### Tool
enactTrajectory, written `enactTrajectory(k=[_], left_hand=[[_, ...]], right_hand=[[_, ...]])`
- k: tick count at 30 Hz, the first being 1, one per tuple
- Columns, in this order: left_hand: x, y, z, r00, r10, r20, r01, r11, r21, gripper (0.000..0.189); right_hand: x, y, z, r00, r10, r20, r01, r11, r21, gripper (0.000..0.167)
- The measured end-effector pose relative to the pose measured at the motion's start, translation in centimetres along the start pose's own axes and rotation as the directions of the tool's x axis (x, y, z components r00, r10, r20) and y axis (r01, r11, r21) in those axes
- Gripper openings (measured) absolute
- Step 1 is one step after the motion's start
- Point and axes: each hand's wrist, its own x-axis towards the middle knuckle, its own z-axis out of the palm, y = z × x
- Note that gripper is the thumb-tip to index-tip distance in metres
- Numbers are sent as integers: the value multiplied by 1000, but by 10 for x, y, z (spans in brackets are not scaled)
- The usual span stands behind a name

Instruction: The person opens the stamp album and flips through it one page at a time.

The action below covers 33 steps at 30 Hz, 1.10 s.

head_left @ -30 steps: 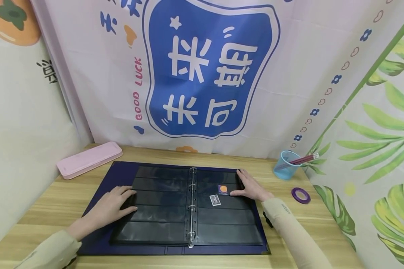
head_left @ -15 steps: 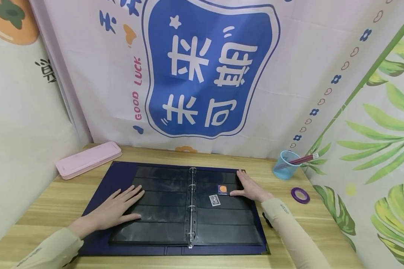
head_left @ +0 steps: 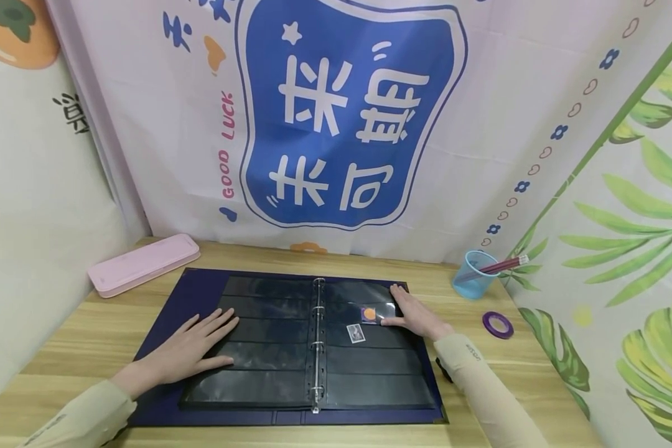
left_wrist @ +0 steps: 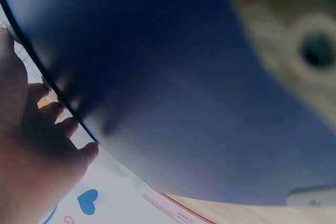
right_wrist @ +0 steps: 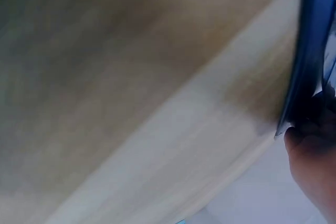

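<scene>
A navy ring binder (head_left: 201, 292) lies spread wide on the table, with black pocket pages either side of its metal rings (head_left: 317, 342). My left hand (head_left: 187, 348) rests with spread fingers on the left page (head_left: 269, 330); the left wrist view shows it beyond the dark blue cover (left_wrist: 184, 108). On the right page (head_left: 378, 361), a purple stamp with an orange disc (head_left: 368, 315) and a grey-and-white stamp (head_left: 355, 333) sit close together. My right hand (head_left: 417, 314) touches that page's outer edge, fingers extended to the upper corner, thumb beside the purple stamp.
A pink pencil case (head_left: 145, 264) lies at the back left. At the back right stands a blue cup (head_left: 470, 283) with pencils (head_left: 504, 266) leaning in it, and a purple tape roll (head_left: 498, 325) lies in front. A printed cloth (head_left: 325, 112) hangs behind the table.
My left hand has come further right onto the left page and its fingers have spread. A bright glare now shows on the right page beside my right hand, which stays nearly in place.
</scene>
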Motion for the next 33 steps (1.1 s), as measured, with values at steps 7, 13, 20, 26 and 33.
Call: enactTrajectory(k=[7,13,20,26,33], left_hand=[[0,0,1,1000,13,-5,-13,1000,11,79],[-1,0,1,1000,5,1,-5,1000,4,79],[-1,0,-2,1000,7,-6,-7,1000,7,79],[-2,1,-4,1000,20,-14,-19,1000,14,78],[-1,1,-6,1000,18,-8,-18,1000,10,78]], right_hand=[[-1,-2,-3,992,-39,-124,35,999,-30,107],[-3,-10,-10,977,-37,-209,44,999,28,100],[-7,-14,-25,959,79,-272,-30,983,180,71],[-18,-11,-46,969,202,-141,-103,851,515,28],[-24,-31,-83,973,210,-90,-120,805,581,38]])
